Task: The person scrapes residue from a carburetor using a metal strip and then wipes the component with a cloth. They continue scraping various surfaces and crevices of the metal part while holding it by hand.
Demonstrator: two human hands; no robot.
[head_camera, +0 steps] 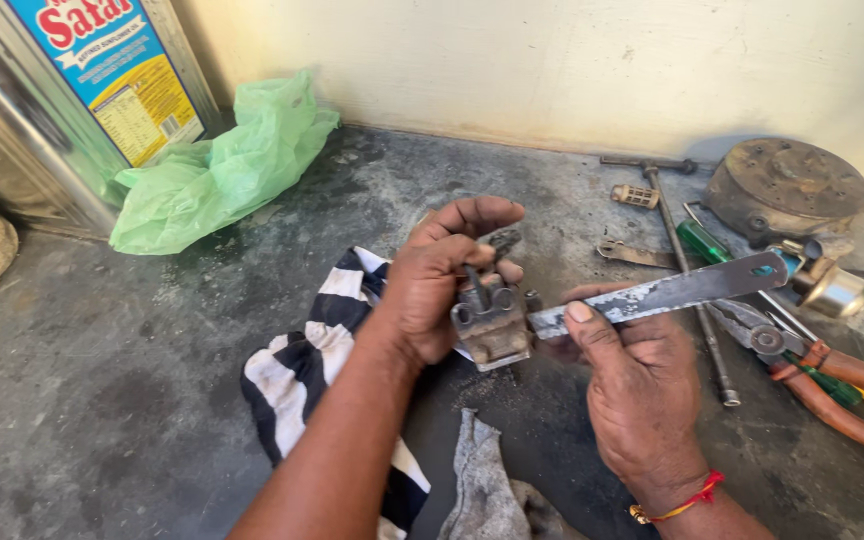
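Note:
My left hand (432,280) grips a small grey metal part (492,325) with levers and screws on top, held above the dark floor. My right hand (632,385) holds a flat worn metal blade (672,290), its near tip pressed against the right side of the metal part. The blade's far end with a hole points up and right. A red thread band sits on my right wrist.
A black-and-white striped cloth (302,370) and a grey rag (487,490) lie below my hands. Pliers with orange handles (822,380), a long T-handle rod (687,270), a green-handled screwdriver (707,240) and a round metal disc (787,185) lie at right. A green plastic bag (222,170) and metal tin (62,100) stand back left.

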